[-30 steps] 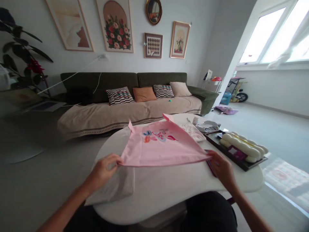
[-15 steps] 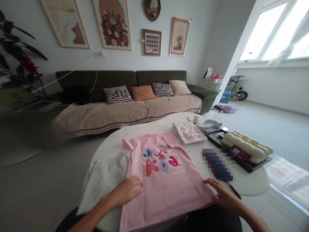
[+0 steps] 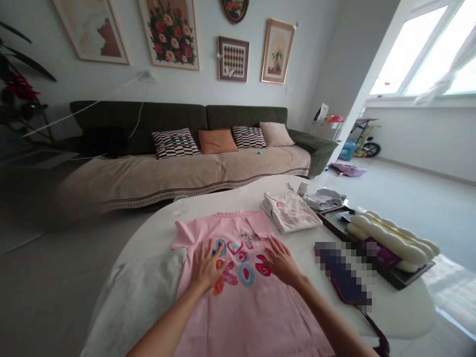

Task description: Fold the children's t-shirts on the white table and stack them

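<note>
A pink T-shirt (image 3: 238, 312) with a colourful painted print lies spread on the white table, its neckline pointing away from me. Its right sleeve side looks folded inward over the body. My left hand (image 3: 208, 265) rests flat on the left of the print, fingers spread. On the right edge of the print lies my right hand (image 3: 280, 260), also flat with fingers apart. Neither hand grips the cloth. A grey garment (image 3: 141, 292) lies to the left, touching the T-shirt's side. Behind the shirt at the right sits a folded white garment stack (image 3: 292, 210).
On the right of the round white table (image 3: 405, 312) is a dark tray (image 3: 405, 280) with a cream, puffy tissue-box cover (image 3: 394, 238). A blurred-out dark phone-like object (image 3: 344, 277) with a strap lies nearer. A crinkled plastic package (image 3: 323, 198) is behind. The sofa (image 3: 178, 173) stands beyond.
Both hands have moved forward and inward from the shirt's lower sides onto its printed chest, and now lie flat. The camera view has shifted slightly.
</note>
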{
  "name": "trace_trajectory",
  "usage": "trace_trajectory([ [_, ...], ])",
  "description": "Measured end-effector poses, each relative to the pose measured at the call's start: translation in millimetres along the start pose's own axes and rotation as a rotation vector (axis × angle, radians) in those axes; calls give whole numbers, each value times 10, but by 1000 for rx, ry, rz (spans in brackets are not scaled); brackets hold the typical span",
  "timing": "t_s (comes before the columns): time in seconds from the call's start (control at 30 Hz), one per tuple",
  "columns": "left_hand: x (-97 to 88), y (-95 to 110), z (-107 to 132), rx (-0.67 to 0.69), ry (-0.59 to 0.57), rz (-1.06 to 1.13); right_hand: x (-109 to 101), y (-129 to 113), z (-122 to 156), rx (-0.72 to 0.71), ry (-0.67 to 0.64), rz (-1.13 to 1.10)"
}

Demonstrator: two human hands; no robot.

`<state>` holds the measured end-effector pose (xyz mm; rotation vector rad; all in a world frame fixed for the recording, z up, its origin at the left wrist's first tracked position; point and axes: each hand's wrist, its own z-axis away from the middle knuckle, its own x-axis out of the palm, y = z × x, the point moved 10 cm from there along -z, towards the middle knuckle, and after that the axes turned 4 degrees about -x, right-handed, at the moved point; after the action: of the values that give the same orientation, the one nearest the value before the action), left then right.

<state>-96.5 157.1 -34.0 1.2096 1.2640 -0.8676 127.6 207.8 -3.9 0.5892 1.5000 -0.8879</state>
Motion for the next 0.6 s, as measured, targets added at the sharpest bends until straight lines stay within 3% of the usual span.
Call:
trace_trajectory([
  [0.1, -24, -2, -23, -8, 5, -9, 39, 70, -369, 16, -6, 24],
  [0.2, -25, -6, -59, -13, 13, -26, -61, 205, -587, 45, 42, 13],
  [0.27, -15, -19, -81, -24, 14, -32, -220, 400, -621, 121, 109, 10],
  [0.4, -8, -24, -102, -38, 5, -26, -507, 766, -466, 433, 273, 27],
  [0.47, -9, -23, -103, -43, -5, -18, -495, 642, -432, 503, 313, 40],
  [0.5, -9, -24, -103, -47, -12, -14, -442, 476, -472, 471, 312, 43],
  [0.6, -5, -29, -107, -50, -28, -10, -133, -217, -731, 173, 218, 31],
])
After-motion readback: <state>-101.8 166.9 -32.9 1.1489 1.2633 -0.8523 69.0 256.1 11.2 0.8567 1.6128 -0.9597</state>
